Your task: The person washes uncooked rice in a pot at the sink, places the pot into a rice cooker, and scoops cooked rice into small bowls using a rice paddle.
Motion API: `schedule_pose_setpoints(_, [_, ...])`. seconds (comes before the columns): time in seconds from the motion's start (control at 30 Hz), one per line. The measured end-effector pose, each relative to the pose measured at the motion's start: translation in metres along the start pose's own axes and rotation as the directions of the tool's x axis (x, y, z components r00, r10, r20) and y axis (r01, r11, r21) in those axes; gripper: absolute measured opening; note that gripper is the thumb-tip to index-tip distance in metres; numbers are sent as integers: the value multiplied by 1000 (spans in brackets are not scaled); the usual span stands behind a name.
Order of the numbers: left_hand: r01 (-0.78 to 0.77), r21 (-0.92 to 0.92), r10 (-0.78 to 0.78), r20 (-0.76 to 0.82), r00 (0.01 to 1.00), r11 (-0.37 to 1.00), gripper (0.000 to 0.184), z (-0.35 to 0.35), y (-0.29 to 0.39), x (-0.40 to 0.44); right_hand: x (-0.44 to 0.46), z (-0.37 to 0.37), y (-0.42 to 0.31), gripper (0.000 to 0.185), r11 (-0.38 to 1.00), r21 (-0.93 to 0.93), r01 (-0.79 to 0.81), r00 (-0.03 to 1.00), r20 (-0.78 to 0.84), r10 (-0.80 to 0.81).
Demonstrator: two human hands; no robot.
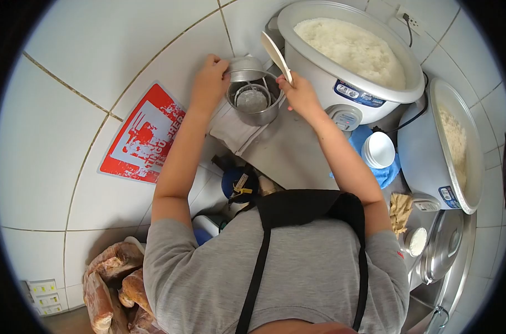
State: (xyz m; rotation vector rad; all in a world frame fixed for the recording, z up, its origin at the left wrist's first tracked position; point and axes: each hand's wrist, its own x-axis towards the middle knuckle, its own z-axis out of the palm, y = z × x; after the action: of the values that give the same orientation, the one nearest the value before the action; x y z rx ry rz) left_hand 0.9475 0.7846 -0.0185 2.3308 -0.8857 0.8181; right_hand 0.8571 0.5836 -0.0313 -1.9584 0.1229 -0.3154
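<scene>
My left hand [213, 78] is closed on a small metal bowl [246, 68], tilted at the back edge of a metal pot [259, 117]. Inside that pot sits a smaller metal cup [252, 98]. In my right hand [298, 93] is the handle of a pale rice paddle [274, 53], its blade pointing up and away, beside the pot's right rim. The pot stands by a folded light cloth [234, 131]. Just beyond my right hand is a large white cooker [325, 61] full of white rice [350, 47].
A second rice cooker [425, 150] stands at the right. White bowls [379, 150] rest on a blue cloth [385, 177]. Further down are a brown cloth [400, 211] and a metal lid [445, 245]. Wrapped brown items [116, 261] lie at lower left. Tiled wall is close ahead.
</scene>
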Motion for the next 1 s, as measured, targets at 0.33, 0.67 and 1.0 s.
schedule_pose_setpoints(0.33, [99, -35, -102, -88, 991, 994, 14, -4, -8, -26, -2, -8, -7, 22, 990, -79, 118, 992, -39, -122])
schedule_pose_setpoints(0.67, [203, -31, -203, -6, 979, 979, 16, 8, -17, -55, 8, 3, -1, 18, 985, -117, 124, 992, 33, -121])
schedule_pose_setpoints(1.0, [210, -326, -233, -35, 972, 922, 26, 17, -6, -55, 35, 38, 1, 28, 759, -383, 528, 841, 106, -531])
